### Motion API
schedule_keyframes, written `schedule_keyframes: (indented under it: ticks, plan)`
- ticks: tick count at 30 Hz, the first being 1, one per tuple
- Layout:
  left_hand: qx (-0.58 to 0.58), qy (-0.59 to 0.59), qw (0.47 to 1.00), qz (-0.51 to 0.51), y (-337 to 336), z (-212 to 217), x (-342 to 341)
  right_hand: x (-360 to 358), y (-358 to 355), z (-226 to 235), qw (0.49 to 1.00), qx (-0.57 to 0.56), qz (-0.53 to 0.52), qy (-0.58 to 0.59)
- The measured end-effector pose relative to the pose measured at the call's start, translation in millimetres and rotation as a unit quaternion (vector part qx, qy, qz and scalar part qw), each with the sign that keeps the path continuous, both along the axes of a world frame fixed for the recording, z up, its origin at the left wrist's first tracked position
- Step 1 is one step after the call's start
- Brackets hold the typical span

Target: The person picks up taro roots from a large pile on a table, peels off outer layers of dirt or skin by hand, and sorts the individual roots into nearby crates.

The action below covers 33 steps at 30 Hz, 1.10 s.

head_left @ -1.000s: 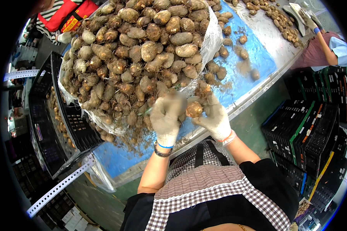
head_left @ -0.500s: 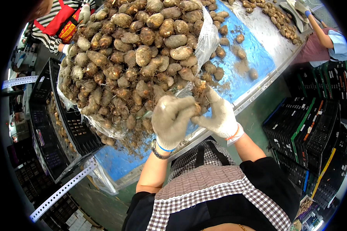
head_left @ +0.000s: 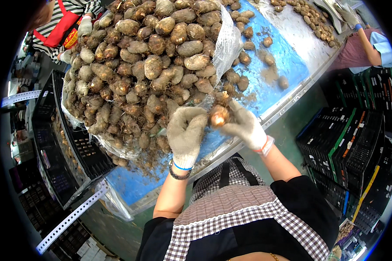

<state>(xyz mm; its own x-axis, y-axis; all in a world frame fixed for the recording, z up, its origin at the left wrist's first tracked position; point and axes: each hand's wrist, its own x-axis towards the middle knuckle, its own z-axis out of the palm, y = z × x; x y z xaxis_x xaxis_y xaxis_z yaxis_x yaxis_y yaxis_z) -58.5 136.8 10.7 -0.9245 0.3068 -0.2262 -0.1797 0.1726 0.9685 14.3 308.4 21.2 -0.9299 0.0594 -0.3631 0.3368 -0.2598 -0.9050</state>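
The right hand (head_left: 245, 127), in a pale glove, has its thumb and fingers closed around one brown root (head_left: 219, 116). This root sits at the right fingertips, in the gap between the two hands. It is a bit blurry, but its near end looks bare and light orange, so I think this one is partly done. Another rooty lump (head_left: 222, 98) is just past it, close to the right fingertips. I can't tell if they touch it.

The left hand (head_left: 186, 132), in a glove too, is just left of the brown root, with its fingers curled in. I can't tell if they hold something small, because the inside of the hand is hidden.

There looks to be a lot left. Beyond the left fingers is a great big heap (head_left: 152, 65) of hairy roots, piled high inside a torn white bag (head_left: 228, 48). Past the right fingers, only a few loose roots (head_left: 268, 42) lie on the blue sheet (head_left: 292, 63). Left of the left fingers, well apart, a black crate (head_left: 89, 148) stands beside some more roots (head_left: 64, 139). Loose hairs and dirt (head_left: 150, 165) lie near the left wrist, so I guess some roots are done. How many, I can't tell.
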Motion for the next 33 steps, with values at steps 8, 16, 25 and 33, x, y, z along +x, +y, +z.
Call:
schedule_keyframes:
  ticks: [8,16,25,33]
  plan:
    - [-0.003,-0.039,0.998,0.041,-38.6,-13.0,16.3,5.2,134.0,-103.3,0.931,0.007,-0.361,0.048]
    - [0.001,-0.109,0.994,0.02,-67.3,-22.6,39.0,33.3,172.9,-106.2,0.706,0.672,-0.21,-0.079]
    - [0.058,-0.032,0.998,-0.011,-91.9,-22.2,59.5,38.4,-16.1,-93.2,0.876,0.445,-0.063,0.176]
    - [0.181,-0.073,0.981,0.016,-158.6,-27.3,60.6,30.1,-174.9,-45.1,0.992,0.109,-0.043,0.048]
